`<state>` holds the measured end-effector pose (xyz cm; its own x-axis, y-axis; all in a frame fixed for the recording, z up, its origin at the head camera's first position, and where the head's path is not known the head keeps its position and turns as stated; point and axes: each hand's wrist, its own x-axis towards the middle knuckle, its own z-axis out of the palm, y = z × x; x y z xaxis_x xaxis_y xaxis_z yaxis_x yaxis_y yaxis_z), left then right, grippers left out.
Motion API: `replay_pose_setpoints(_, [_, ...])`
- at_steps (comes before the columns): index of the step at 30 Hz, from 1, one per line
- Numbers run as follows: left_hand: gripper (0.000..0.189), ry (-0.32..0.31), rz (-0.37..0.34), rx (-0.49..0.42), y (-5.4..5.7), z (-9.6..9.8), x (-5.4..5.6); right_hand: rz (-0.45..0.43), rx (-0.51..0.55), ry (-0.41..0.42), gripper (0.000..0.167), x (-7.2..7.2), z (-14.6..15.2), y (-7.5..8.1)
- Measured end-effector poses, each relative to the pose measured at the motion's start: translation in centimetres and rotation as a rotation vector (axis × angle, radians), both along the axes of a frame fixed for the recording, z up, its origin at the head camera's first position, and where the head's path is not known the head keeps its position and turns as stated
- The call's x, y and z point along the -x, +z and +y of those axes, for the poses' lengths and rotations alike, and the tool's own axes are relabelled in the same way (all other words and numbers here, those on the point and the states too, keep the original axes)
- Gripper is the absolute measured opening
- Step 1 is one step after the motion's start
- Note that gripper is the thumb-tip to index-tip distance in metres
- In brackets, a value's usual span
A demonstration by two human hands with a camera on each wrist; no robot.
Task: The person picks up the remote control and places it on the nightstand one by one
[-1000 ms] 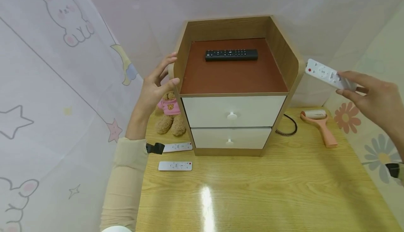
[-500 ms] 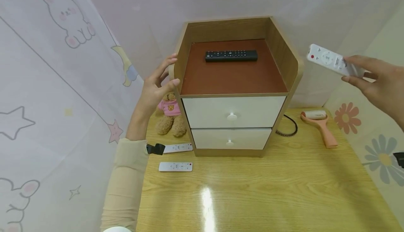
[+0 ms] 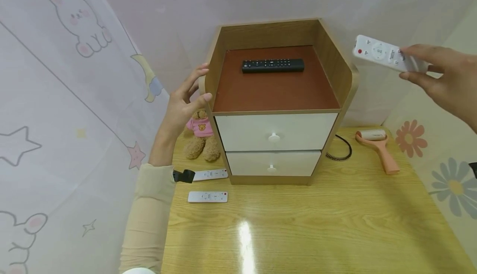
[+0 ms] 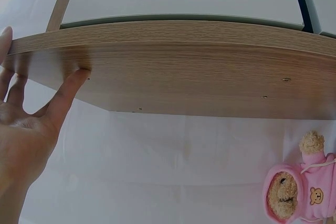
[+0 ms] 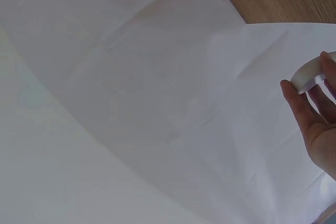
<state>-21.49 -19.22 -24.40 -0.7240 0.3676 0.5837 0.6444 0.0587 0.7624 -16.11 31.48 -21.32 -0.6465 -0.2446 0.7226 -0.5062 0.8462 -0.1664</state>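
The right hand (image 3: 447, 71) pinches the slim white remote control with a red button (image 3: 384, 52) by one end, its fingers narrow about it. The remote is in the air to the right of the wood-framed cabinet with two white drawers (image 3: 253, 94), its buttons up and its red-button end towards the cabinet. The left hand (image 3: 180, 104) has its fingers spread, thumb well apart, touching the rim and outer face of the cabinet's left side panel. On the brown cabinet top lies a long black remote control (image 3: 273, 66). Left of the cabinet sits a curly brown teddy bear in a pink top (image 3: 202, 131). Nearer the front, a second white remote control (image 3: 210, 174) lies partly hidden behind the left wrist's black strap (image 3: 184, 176), with a third white remote control (image 3: 207, 197) just in front. To the right, a coiled black cord (image 3: 340, 156) and an orange-handled roller (image 3: 385, 154) lie on the yellow wood-grain worktop (image 3: 316, 220)
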Motion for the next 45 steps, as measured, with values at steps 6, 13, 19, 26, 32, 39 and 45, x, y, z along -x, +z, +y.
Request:
replay_pose_setpoints(6, [0.052, 0.0, 0.025, 0.004, 0.0, 0.0, 0.1, -0.005, -0.022, 0.012, 0.06, 0.4, -1.0, 1.1])
replay_pose_setpoints(13, [0.053, 0.006, 0.025, 0.01, -0.1, -0.1, 0.1, -0.033, -0.079, -0.019, 0.055, 0.7, -2.2, 2.0])
replay_pose_setpoints(19, [0.052, 0.004, 0.045, 0.007, 0.0, -0.1, 0.2, -0.066, -0.103, -0.003, 0.055, 0.9, -3.3, 2.7])
replay_pose_setpoints(26, [0.053, 0.013, 0.044, 0.018, 0.0, -0.1, 0.3, -0.061, -0.14, 0.05, 0.055, 1.3, -4.2, 3.2])
replay_pose_setpoints(32, [0.053, 0.007, 0.036, 0.013, -0.2, -0.2, 0.3, -0.061, -0.202, 0.078, 0.054, 1.5, -5.4, 4.1])
replay_pose_setpoints(39, [0.053, 0.006, 0.031, 0.008, -0.2, -0.3, 0.4, -0.071, -0.299, 0.095, 0.055, 1.7, -7.7, 5.2])
replay_pose_setpoints(45, [0.053, 0.009, 0.023, 0.003, -0.2, -0.2, 0.3, -0.093, -0.357, 0.137, 0.055, 2.0, -9.1, 5.9])
